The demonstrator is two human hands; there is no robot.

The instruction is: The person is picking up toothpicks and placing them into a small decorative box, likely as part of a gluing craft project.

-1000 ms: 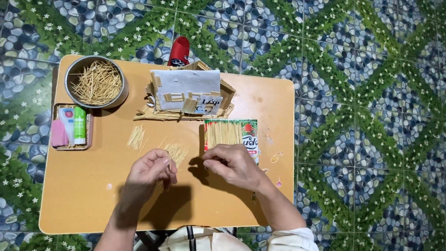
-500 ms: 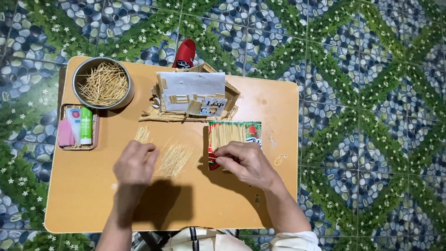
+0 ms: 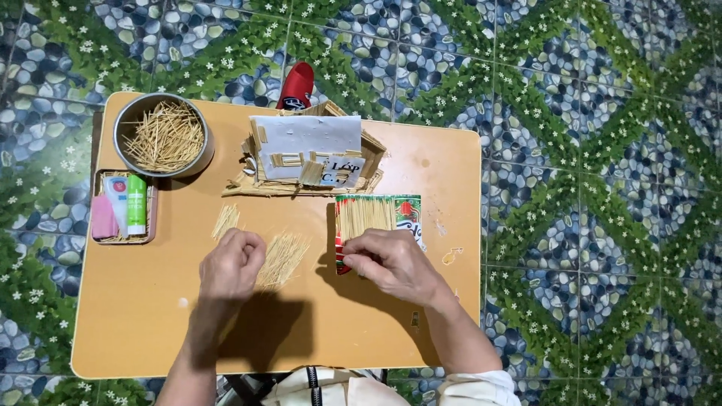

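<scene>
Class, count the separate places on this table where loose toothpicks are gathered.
3: a metal bowl at the back left, a small pile behind the left hand, a bigger pile beside it. The hands may hide more.

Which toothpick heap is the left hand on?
The loose fan-shaped pile mid-table, right beside the left hand. The smaller pile lies above it; the bowl sits far back-left.

Both forearms are bare to the elbow; a pale cream sleeve (image 3: 481,383) ends there, above a light garment with a dark cord (image 3: 312,383).
</scene>
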